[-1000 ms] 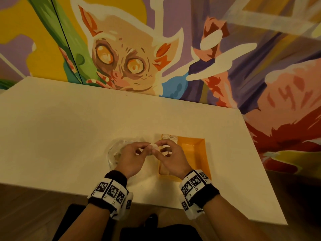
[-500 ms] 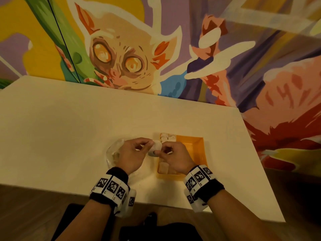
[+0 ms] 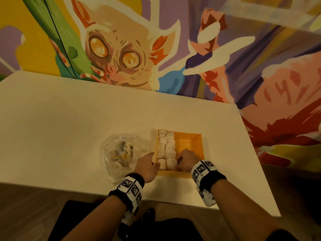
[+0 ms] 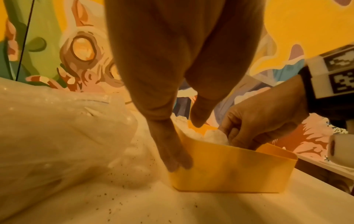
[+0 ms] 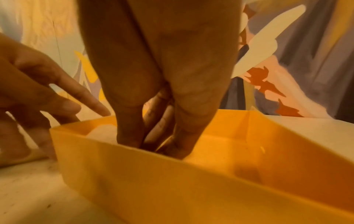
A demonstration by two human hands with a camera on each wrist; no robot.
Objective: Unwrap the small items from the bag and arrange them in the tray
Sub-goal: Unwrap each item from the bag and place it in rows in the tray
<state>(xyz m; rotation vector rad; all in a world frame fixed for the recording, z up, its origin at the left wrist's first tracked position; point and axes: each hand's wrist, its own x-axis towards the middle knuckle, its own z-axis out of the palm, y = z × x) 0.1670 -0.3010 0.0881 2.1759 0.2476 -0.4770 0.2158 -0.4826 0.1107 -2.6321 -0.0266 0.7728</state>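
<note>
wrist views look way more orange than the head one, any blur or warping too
Head view: warm and dim, table edges splay from the wide lens. Left wrist view: heavy amber cast, bag soft. Right wrist view: same cast, left hand smeared, tray wall soft.

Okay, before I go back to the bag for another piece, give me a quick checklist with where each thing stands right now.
1. Last white piece seated in the tray's near row: ok.
2. Right hand empty: cannot tell, fingers curled down inside the tray.
3. Left hand free: ok, straight fingers rest against the orange tray.
4. Room left in tray: ok, right side bare.
5. Clear bag within reach, pieces left inside: ok.
</note>
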